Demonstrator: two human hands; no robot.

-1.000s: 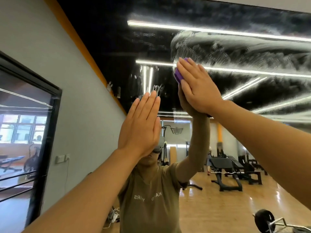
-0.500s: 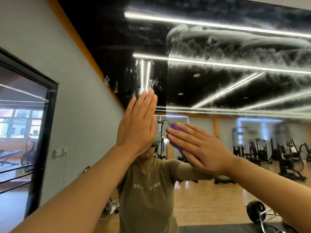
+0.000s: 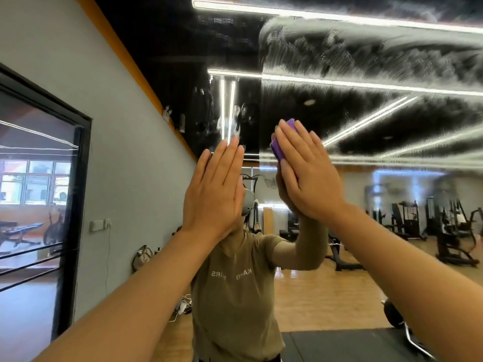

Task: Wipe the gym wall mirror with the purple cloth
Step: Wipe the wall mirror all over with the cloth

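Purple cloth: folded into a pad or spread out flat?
Folded: the purple cloth shows as a thick compact pad under the right hand, pressed against the mirror.

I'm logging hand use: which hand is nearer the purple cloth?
Right. The right hand presses the purple cloth flat against the mirror; the left hand lies flat beside it, apart from the cloth.

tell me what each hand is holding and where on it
The right hand presses the purple cloth flat against the mirror, fingers straight over its back. The left hand holds nothing, lying flat on the glass.
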